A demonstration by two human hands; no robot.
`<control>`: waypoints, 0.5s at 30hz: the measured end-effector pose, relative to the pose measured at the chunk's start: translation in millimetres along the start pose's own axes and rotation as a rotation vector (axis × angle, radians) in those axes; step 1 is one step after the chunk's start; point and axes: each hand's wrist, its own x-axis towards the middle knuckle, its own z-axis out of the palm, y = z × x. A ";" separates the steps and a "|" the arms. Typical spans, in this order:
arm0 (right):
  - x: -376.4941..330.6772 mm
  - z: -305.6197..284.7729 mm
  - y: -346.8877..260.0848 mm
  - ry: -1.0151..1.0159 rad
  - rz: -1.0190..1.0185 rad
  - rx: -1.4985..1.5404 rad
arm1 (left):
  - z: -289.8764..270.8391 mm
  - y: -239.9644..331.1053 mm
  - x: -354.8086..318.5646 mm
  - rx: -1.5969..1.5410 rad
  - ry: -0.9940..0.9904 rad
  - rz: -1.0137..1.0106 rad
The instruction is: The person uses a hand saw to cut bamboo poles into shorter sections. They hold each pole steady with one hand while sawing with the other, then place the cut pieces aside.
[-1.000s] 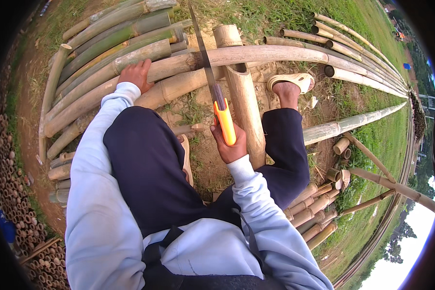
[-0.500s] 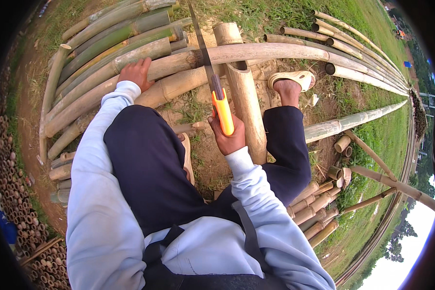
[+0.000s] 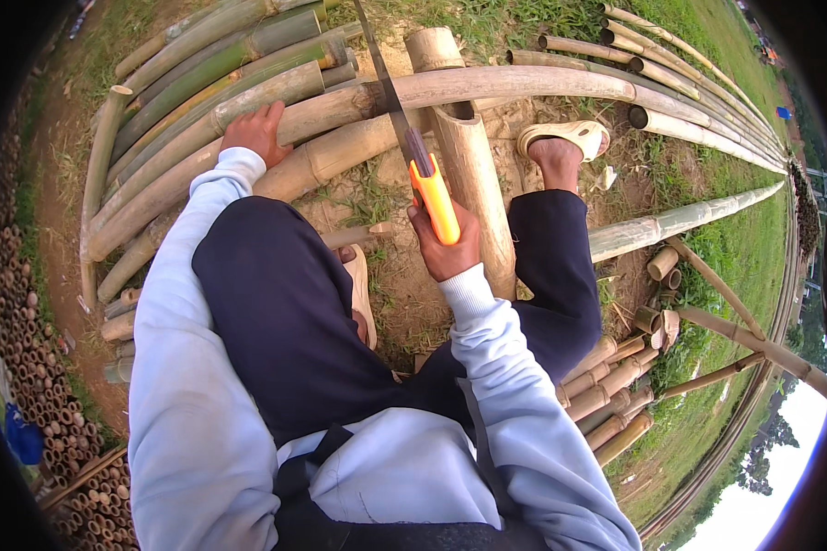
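A hand saw [image 3: 439, 204] with an orange handle is gripped in my right hand [image 3: 450, 241]. Its long dark blade points away from me and crosses the long bamboo pole [image 3: 515, 83], touching it near a dark joint. That pole rests across a thick notched bamboo post [image 3: 476, 174]. My left hand [image 3: 255, 133] is pressed on the same pole, left of the blade, with fingers bent over it and partly hidden. Another bamboo pole [image 3: 335, 151] lies just nearer to me, under my left hand's side.
Cut bamboo lengths [image 3: 239, 55] lie side by side at the far left. Long poles [image 3: 671, 87] stretch away on the right. Short cut pieces [image 3: 616, 390] are stacked near my right leg, beside a bamboo frame [image 3: 735, 335]. Many bamboo ends [image 3: 41, 367] are piled at the left edge.
My right hand and the saw handle have shifted a little right and away from me along the stroke. The left hand stays on the pole. The whole view has moved slightly.
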 end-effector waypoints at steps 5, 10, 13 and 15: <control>-128.6 -43.4 -19.3 -0.005 0.133 -0.023 | 5.1 -8.6 -11.6 0.012 0.034 0.012; -133.9 -40.8 -5.1 0.054 0.034 -0.086 | 0.8 -1.6 -4.7 -0.002 0.036 -0.022; -16.4 3.8 8.7 0.049 0.023 0.020 | 5.7 1.3 1.1 -0.028 0.029 0.016; -2.5 11.1 9.6 0.030 -0.006 0.046 | 4.8 -2.4 1.5 -0.035 0.035 0.020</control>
